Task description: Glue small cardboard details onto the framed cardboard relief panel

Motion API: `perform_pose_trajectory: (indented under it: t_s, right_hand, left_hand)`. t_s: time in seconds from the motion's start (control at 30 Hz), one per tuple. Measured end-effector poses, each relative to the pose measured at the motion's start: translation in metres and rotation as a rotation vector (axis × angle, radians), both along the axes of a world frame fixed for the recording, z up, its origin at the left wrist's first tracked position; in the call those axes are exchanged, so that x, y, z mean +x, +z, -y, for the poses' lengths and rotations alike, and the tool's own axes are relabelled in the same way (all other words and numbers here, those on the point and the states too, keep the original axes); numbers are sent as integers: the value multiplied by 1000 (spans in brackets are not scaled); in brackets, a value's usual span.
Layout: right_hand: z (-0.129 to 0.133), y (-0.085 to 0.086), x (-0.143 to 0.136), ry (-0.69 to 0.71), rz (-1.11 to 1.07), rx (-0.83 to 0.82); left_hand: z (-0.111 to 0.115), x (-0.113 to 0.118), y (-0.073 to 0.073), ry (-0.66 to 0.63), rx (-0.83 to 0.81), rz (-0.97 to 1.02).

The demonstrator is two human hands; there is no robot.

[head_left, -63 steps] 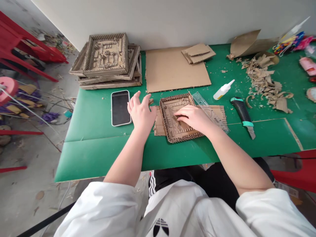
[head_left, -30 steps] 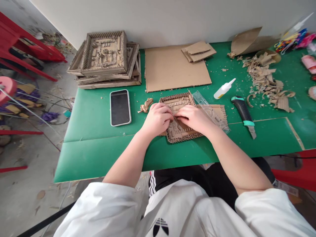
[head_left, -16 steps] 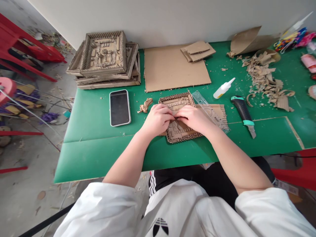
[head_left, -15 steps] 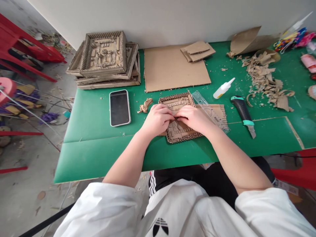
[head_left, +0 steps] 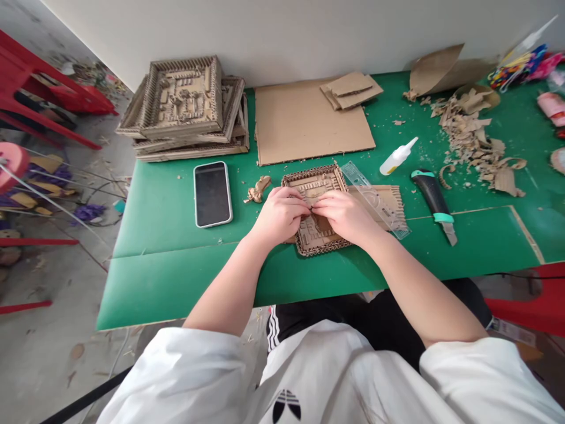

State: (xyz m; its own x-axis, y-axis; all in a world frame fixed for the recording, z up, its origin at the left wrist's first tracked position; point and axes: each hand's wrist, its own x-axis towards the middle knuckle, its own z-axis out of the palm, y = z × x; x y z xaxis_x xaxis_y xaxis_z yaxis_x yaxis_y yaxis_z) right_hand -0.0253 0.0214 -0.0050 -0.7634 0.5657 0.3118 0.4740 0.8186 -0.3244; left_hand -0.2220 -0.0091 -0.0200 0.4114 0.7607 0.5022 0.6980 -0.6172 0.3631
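A small cardboard relief panel [head_left: 314, 240] with a raised corrugated border lies on the table in front of me. Over its middle, my left hand [head_left: 285, 213] and my right hand [head_left: 342, 213] meet with their fingertips bent together. Both are pinched closed, and whatever they hold between the tips is too small and too covered to make out. Beneath the panel's right side is a piece of corrugated cardboard [head_left: 394, 199], with a clear plastic ruler [head_left: 375, 200] lying across it. A crumpled scrap of cardboard [head_left: 259, 189] sits just beyond my left hand.
On the green table [head_left: 150, 282] are a phone [head_left: 212, 194], a white glue bottle [head_left: 397, 158] and a utility knife [head_left: 433, 200] with its blade out. Stacked cardboard frames [head_left: 183, 103] stand back left, a flat cardboard sheet [head_left: 309, 132] behind, paper shreds [head_left: 479, 138] right.
My fingertips have shifted very slightly over the panel, the right hand a touch lower. The panel and the tools stay put; the view has moved a little.
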Motion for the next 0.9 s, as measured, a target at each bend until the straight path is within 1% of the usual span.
perform_pose_trajectory:
  t_s: [0.1, 0.2, 0.27, 0.33, 0.4, 0.6, 0.77, 0.9]
  right_hand:
    - [3, -4, 0, -8, 13, -19]
    - [5, -4, 2, -16, 6, -35]
    - [6, -2, 5, -63, -27, -28]
    - [6, 2, 7, -144, -61, -11]
    - [7, 4, 8, -195, -54, -7]
    - [9, 3, 3, -168, 49, -56]
    - [10, -2, 0, -138, 40, -69]
    - [10, -1, 2, -136, 40, -75]
  left_hand:
    - [0, 0, -1, 2, -11, -7]
    - [0, -1, 1, -1, -12, -15]
    - [0, -2, 3, 4, -14, -12]
    - [0, -3, 6, 24, -18, -1]
    - [0, -3, 8, 40, -21, 2]
    - [0, 0, 5, 42, -84, -57]
    - [0, 2, 4, 34, -108, -81]
    - [1, 2, 5, 27, -116, -75]
